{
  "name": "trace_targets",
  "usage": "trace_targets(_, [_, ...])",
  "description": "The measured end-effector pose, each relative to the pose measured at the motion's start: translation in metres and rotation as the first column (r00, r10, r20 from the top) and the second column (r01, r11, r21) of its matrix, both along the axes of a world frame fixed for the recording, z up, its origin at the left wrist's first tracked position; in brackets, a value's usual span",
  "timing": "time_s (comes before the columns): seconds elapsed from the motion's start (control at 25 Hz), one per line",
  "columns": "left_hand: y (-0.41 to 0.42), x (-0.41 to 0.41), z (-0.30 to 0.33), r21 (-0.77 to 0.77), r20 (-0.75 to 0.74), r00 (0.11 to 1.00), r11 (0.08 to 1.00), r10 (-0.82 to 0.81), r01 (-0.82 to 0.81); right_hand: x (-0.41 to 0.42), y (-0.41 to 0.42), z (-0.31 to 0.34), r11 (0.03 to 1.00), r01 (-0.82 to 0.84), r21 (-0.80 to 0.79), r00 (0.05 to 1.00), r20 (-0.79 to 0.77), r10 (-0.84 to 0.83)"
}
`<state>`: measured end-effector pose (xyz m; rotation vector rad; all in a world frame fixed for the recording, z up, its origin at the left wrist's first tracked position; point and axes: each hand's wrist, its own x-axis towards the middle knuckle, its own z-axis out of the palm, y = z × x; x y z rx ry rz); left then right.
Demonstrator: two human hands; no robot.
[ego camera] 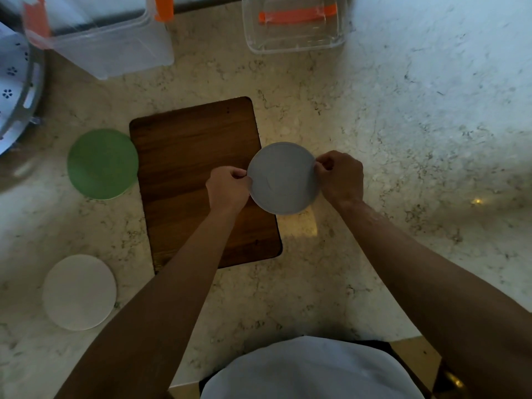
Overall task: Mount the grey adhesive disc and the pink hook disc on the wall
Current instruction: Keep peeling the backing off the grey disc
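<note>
A flat grey adhesive disc (283, 177) is held above the right edge of a wooden board (195, 180), its face turned up toward me. My left hand (227, 187) pinches the disc's left rim between thumb and fingers. My right hand (339, 175) pinches the right rim the same way. No pink hook disc is in view, and no wall surface shows.
A green disc (102, 164) lies left of the board and a white disc (79, 292) lies nearer me on the marble counter (403, 139). Two clear plastic boxes (109, 38) (293, 24) with orange clips stand at the back. A white perforated basket (14, 90) sits far left.
</note>
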<state>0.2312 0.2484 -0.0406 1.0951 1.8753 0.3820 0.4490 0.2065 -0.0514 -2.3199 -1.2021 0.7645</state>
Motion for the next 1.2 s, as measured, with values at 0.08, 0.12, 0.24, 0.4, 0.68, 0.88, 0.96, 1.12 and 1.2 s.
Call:
trace_targets(0.08, [0.0, 0.0, 0.001, 0.009, -0.019, 1.0, 1.0, -0.007, 0.007, 0.001, 0.001, -0.001, 1.0, 0.003, -0.003, 1.0, -0.004, -0.003])
trace_targets(0.12, [0.0, 0.001, 0.001, 0.017, -0.029, 1.0, 1.0, -0.011, 0.012, 0.001, 0.001, -0.001, 1.0, 0.006, 0.002, 1.0, -0.008, -0.006])
trace_targets(0.24, [0.0, 0.002, 0.002, 0.018, -0.038, 0.999, 1.0, -0.022, 0.023, -0.002, 0.001, -0.001, 0.999, 0.028, 0.018, 0.999, -0.028, -0.028])
trace_targets(0.4, [0.001, 0.004, 0.005, 0.011, -0.111, 0.99, 0.996, -0.083, 0.084, -0.005, 0.0, 0.001, 0.999, 0.048, 0.023, 0.999, -0.024, -0.047])
trace_targets(0.68, [0.003, 0.007, 0.012, 0.004, -0.198, 0.977, 0.997, -0.078, 0.081, -0.01, -0.002, 0.006, 0.995, 0.094, 0.014, 0.996, 0.004, -0.094])
trace_targets(0.88, [0.004, 0.015, 0.01, -0.041, -0.128, 0.992, 0.999, -0.007, 0.002, -0.011, 0.004, 0.009, 0.988, 0.155, -0.022, 0.985, -0.074, -0.156])
trace_targets(0.96, [0.005, 0.015, 0.009, -0.092, -0.088, 0.994, 0.993, 0.065, -0.073, -0.01, 0.007, 0.011, 0.985, 0.165, -0.06, 0.979, -0.115, -0.171])
trace_targets(1.12, [0.007, 0.017, 0.012, -0.124, -0.045, 0.994, 0.987, 0.099, -0.104, -0.005, 0.011, 0.018, 0.983, 0.117, -0.142, 0.976, -0.168, -0.14])
trace_targets(1.2, [0.007, 0.016, 0.017, -0.134, -0.011, 0.993, 0.984, 0.118, -0.118, -0.002, 0.011, 0.022, 0.981, 0.095, -0.168, 0.971, -0.202, -0.128])
